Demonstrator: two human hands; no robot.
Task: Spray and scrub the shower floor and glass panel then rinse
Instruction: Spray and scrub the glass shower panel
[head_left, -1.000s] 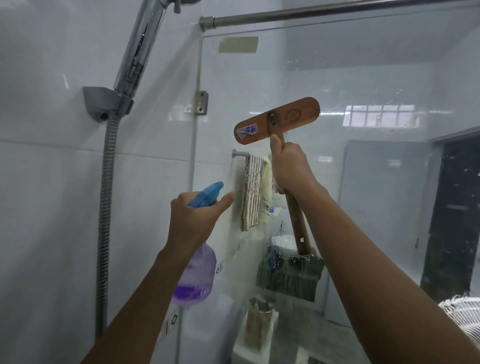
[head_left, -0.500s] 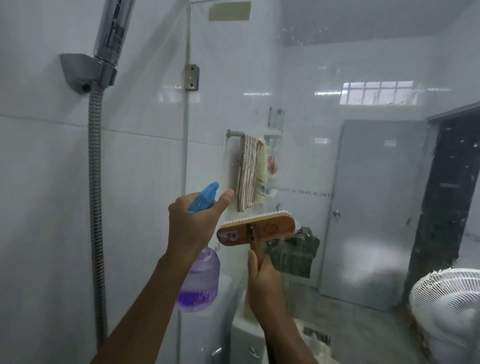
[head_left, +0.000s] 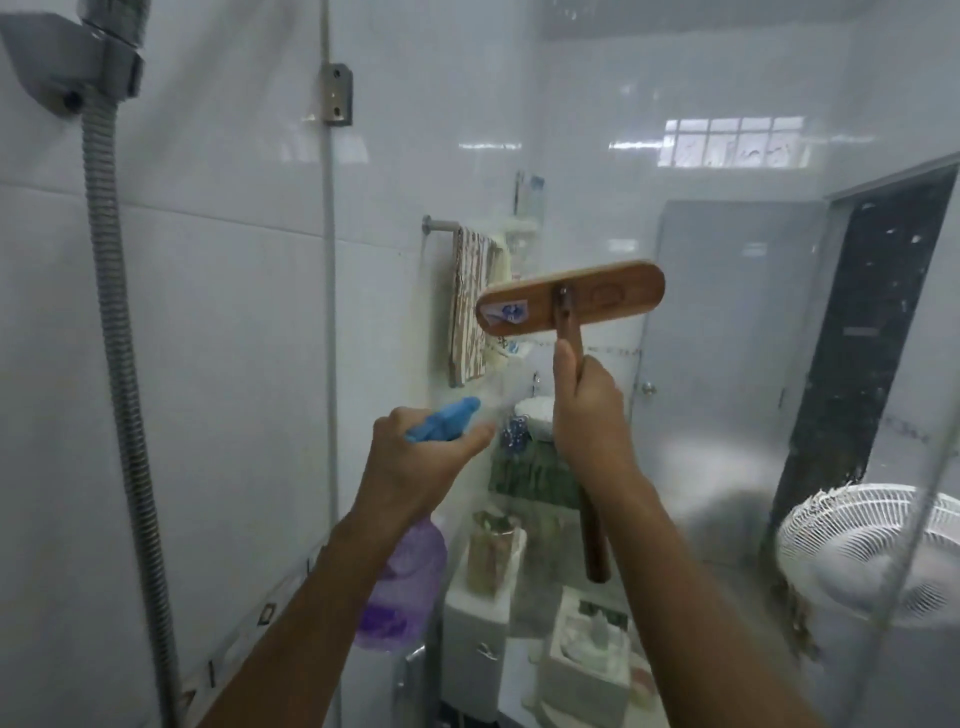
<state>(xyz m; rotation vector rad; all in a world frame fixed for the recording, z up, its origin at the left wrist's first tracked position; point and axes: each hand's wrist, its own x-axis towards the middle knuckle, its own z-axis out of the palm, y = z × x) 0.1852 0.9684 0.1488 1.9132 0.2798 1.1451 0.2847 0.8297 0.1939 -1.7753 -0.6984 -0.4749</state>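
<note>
Your left hand grips the spray bottle, wetting the glass panel for the scrub brush your right hand clasps.

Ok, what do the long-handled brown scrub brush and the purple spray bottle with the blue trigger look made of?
Long-handled brown scrub brush: likely varnished wood, warm brown with a slight sheen. Purple spray bottle: translucent plastic, darker liquid showing through. Blue trigger: opaque plastic, probably.
</note>
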